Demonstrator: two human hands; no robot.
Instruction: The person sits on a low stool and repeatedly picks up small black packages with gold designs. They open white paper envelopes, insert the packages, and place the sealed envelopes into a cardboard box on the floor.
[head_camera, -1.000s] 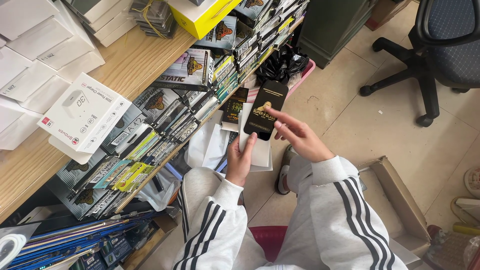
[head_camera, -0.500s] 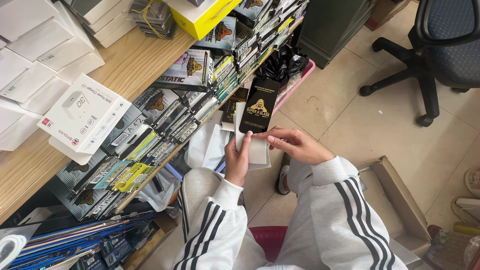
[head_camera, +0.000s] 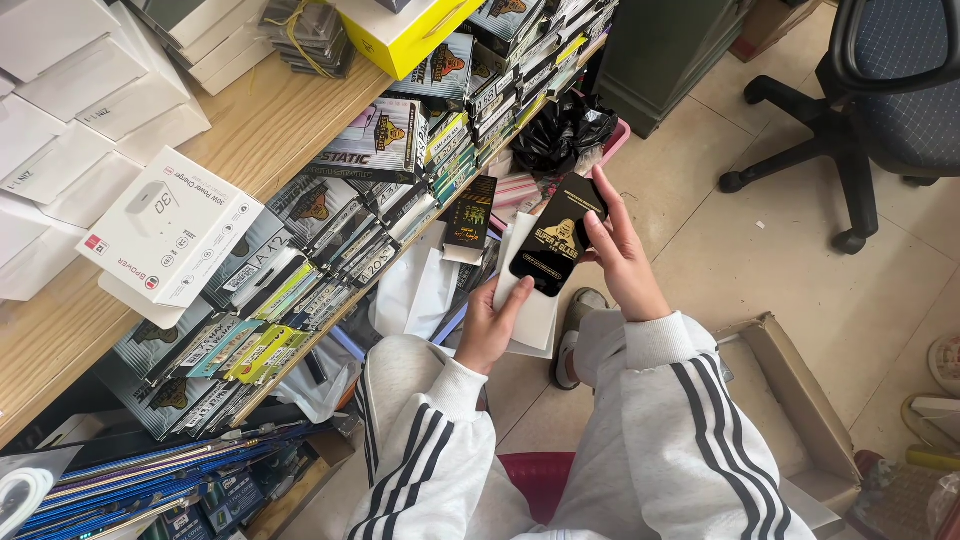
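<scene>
Pretty cramped on the left: the wooden shelf (head_camera: 250, 140) is jammed edge to edge with upright packets (head_camera: 330, 250) and white boxes (head_camera: 170, 230), so no hand slips in there. Open floor (head_camera: 760, 240) sits off to the right (tile, mostly bare), hemmed by the office chair (head_camera: 860, 110), cardboard box (head_camera: 790, 400) and green cabinet (head_camera: 670, 50).

Slim black packet (head_camera: 556, 236) with gold print, tilting toward one o'clock, lying over a white sleeve (head_camera: 530, 318), another black packet (head_camera: 471, 214) sitting at its nine o'clock
</scene>
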